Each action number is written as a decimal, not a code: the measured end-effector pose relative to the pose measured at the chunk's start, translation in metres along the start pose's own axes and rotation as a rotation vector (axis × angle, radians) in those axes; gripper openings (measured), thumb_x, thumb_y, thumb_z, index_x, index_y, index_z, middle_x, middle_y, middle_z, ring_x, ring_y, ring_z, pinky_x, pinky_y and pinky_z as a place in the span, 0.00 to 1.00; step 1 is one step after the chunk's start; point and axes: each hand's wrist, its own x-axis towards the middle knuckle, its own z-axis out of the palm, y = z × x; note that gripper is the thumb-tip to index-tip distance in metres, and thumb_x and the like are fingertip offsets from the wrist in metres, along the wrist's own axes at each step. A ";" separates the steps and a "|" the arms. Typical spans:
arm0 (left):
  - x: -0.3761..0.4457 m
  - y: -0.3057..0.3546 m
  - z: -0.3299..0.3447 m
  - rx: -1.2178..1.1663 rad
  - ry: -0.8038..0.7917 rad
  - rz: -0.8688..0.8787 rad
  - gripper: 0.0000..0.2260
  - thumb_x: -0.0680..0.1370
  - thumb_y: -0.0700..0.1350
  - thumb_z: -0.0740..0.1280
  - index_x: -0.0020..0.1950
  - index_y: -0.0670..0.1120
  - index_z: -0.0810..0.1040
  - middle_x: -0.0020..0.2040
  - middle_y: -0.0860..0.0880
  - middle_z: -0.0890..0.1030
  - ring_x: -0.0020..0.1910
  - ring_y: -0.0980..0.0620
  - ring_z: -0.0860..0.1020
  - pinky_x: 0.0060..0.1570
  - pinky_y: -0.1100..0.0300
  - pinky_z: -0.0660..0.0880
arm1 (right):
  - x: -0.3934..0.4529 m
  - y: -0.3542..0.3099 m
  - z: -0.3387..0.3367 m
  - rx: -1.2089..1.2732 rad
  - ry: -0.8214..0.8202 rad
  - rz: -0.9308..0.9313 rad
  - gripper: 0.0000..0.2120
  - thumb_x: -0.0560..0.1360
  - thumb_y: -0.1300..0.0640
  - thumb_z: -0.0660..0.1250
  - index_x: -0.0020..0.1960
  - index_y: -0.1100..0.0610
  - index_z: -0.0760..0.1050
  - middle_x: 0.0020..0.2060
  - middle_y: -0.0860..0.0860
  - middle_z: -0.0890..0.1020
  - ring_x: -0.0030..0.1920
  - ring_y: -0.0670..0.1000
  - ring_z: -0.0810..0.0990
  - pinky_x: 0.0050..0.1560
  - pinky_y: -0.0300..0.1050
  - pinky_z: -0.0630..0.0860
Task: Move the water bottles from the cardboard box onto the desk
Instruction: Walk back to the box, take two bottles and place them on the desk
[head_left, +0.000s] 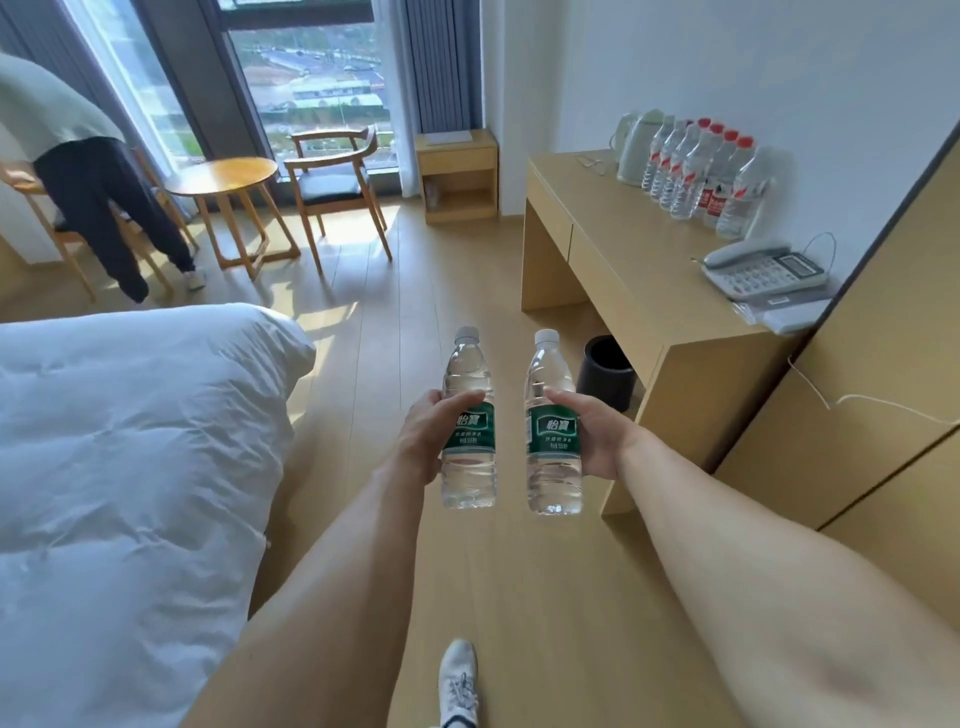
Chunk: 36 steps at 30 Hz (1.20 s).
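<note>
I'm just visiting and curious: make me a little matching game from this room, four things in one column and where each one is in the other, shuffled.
Things:
1. green-label bottles
2. red-capped bottles
3. telephone
4. black bin

Places:
A. on the floor under the desk
B. at the near end of the desk top
C. held upright, one in the left hand, one in the right hand
D. in a cluster at the far end of the desk, beside the kettle

Pairs: 1-C, 2-D, 3-B, 4-A
</note>
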 end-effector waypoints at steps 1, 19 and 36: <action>0.022 0.010 -0.002 0.001 -0.011 0.000 0.22 0.75 0.47 0.75 0.64 0.41 0.72 0.57 0.37 0.82 0.50 0.40 0.83 0.51 0.40 0.81 | 0.018 -0.014 0.000 0.010 0.008 0.000 0.28 0.79 0.44 0.65 0.74 0.59 0.68 0.68 0.63 0.75 0.66 0.62 0.77 0.70 0.64 0.69; 0.324 0.165 0.008 0.115 -0.138 -0.043 0.20 0.73 0.49 0.76 0.60 0.46 0.76 0.55 0.42 0.84 0.55 0.42 0.83 0.56 0.36 0.79 | 0.247 -0.221 -0.042 0.064 0.155 -0.133 0.25 0.78 0.46 0.68 0.70 0.58 0.73 0.63 0.61 0.80 0.63 0.62 0.80 0.66 0.65 0.73; 0.577 0.299 0.077 0.179 -0.146 -0.039 0.20 0.73 0.48 0.77 0.61 0.47 0.74 0.54 0.42 0.84 0.53 0.44 0.84 0.50 0.37 0.81 | 0.440 -0.417 -0.138 0.108 0.119 -0.165 0.24 0.78 0.47 0.68 0.68 0.59 0.71 0.47 0.58 0.83 0.46 0.58 0.83 0.52 0.58 0.78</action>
